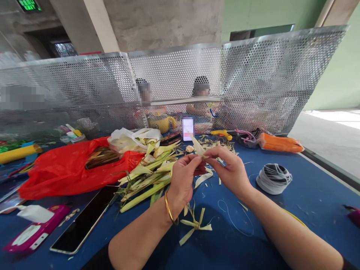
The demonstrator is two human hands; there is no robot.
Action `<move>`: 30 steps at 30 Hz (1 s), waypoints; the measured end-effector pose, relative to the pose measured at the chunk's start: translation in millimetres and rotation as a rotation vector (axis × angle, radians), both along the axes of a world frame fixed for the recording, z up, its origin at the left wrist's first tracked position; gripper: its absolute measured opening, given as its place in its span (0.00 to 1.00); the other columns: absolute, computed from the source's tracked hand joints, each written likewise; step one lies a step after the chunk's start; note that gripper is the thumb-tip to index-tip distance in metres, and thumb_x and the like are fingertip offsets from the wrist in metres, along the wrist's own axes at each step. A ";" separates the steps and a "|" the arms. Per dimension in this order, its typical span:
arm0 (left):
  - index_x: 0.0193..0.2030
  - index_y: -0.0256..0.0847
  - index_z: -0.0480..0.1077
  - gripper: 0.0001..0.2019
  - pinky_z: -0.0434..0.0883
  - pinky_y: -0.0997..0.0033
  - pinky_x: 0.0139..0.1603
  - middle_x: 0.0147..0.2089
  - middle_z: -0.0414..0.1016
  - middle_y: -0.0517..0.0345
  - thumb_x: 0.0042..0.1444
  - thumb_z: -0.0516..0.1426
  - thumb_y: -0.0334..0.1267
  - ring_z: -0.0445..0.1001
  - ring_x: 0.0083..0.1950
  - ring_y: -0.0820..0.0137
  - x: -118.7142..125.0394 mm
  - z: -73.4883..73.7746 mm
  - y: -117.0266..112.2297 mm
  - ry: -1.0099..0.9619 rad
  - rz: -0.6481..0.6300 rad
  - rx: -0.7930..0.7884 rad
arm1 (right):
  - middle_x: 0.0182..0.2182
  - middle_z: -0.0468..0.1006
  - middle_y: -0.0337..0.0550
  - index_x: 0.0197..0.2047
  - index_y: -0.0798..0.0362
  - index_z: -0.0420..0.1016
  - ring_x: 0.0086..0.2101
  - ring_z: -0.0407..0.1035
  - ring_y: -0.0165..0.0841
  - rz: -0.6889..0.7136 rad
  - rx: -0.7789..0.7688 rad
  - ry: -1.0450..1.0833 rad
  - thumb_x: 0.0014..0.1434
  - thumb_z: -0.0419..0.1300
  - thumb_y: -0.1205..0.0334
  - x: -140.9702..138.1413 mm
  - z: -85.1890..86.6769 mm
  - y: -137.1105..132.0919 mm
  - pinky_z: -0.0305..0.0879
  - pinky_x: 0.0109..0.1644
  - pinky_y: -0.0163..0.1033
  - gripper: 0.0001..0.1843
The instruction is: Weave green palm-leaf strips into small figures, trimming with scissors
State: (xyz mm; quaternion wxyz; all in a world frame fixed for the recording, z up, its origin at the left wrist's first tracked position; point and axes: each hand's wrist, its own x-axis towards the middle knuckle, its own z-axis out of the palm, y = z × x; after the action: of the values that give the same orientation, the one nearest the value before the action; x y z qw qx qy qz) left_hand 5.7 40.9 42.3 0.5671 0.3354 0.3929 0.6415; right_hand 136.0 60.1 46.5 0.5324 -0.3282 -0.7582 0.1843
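My left hand [184,180] and my right hand [227,168] meet above the blue table [309,202], both pinching a pale strip of palm leaf [198,147] that sticks up between the fingertips. A loose end of the strip [203,178] curls down below the hands. A gold bangle [169,208] circles my left wrist. A heap of green and cream palm leaves [149,174] lies just left of my left hand. A small folded leaf piece with splayed ends [195,225] rests on the table under my wrists.
A red plastic bag [64,168] and a white bag [132,138] lie at the left. A dark phone [84,225] and a pink case [33,232] sit near the front left. A coil of white cord [274,178] lies right. A perforated metal screen [253,82] stands behind, with two people beyond it.
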 end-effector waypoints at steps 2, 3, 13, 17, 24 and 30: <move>0.25 0.36 0.71 0.08 0.68 0.75 0.27 0.23 0.72 0.62 0.41 0.65 0.36 0.69 0.23 0.76 -0.8 1.6 -0.7 -0.023 -0.016 -0.016 | 0.32 0.76 0.39 0.34 0.49 0.73 0.35 0.70 0.32 -0.015 0.025 -0.019 0.59 0.57 0.68 0.4 0.2 0.1 0.65 0.41 0.37 0.06; 0.25 0.36 0.71 0.08 0.68 0.75 0.28 0.23 0.72 0.62 0.41 0.65 0.36 0.70 0.23 0.76 -1.3 2.0 -0.8 -0.028 -0.020 -0.017 | 0.31 0.75 0.39 0.33 0.49 0.73 0.34 0.70 0.32 -0.016 0.023 -0.017 0.59 0.57 0.68 0.4 0.2 0.3 0.65 0.40 0.38 0.06; 0.29 0.36 0.74 0.08 0.70 0.74 0.34 0.28 0.76 0.59 0.42 0.65 0.36 0.72 0.27 0.75 0.1 -2.8 1.1 0.043 0.000 0.094 | 0.26 0.75 0.37 0.31 0.52 0.73 0.29 0.68 0.31 -0.012 -0.204 0.166 0.54 0.61 0.63 -2.5 -3.5 1.2 0.66 0.35 0.38 0.02; 0.28 0.37 0.74 0.06 0.70 0.74 0.32 0.26 0.75 0.60 0.44 0.64 0.36 0.71 0.26 0.76 1.8 -5.0 0.7 0.069 0.016 0.112 | 0.25 0.73 0.36 0.29 0.52 0.72 0.28 0.67 0.30 -0.023 -0.221 0.195 0.53 0.61 0.63 -3.7 -2.6 1.0 0.65 0.35 0.36 0.03; 0.28 0.36 0.74 0.08 0.69 0.75 0.30 0.25 0.74 0.60 0.42 0.65 0.37 0.70 0.26 0.75 2.4 -3.9 0.2 0.127 0.019 0.094 | 0.24 0.72 0.36 0.28 0.51 0.70 0.28 0.67 0.30 -0.031 -0.203 0.192 0.54 0.60 0.65 -3.3 -0.5 0.5 0.66 0.34 0.36 0.04; 0.25 0.36 0.73 0.09 0.68 0.75 0.28 0.23 0.72 0.62 0.41 0.66 0.39 0.69 0.23 0.76 0.4 -0.6 0.4 -0.013 -0.018 -0.029 | 0.31 0.77 0.40 0.34 0.49 0.75 0.35 0.71 0.34 0.020 -0.059 0.058 0.58 0.59 0.65 -0.4 -1.2 1.2 0.66 0.41 0.39 0.04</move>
State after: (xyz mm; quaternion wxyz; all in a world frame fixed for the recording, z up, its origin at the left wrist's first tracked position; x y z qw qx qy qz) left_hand 6.1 41.4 41.7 0.5801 0.3266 0.3955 0.6328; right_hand 135.6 61.3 45.3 0.5423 -0.3308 -0.7399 0.2214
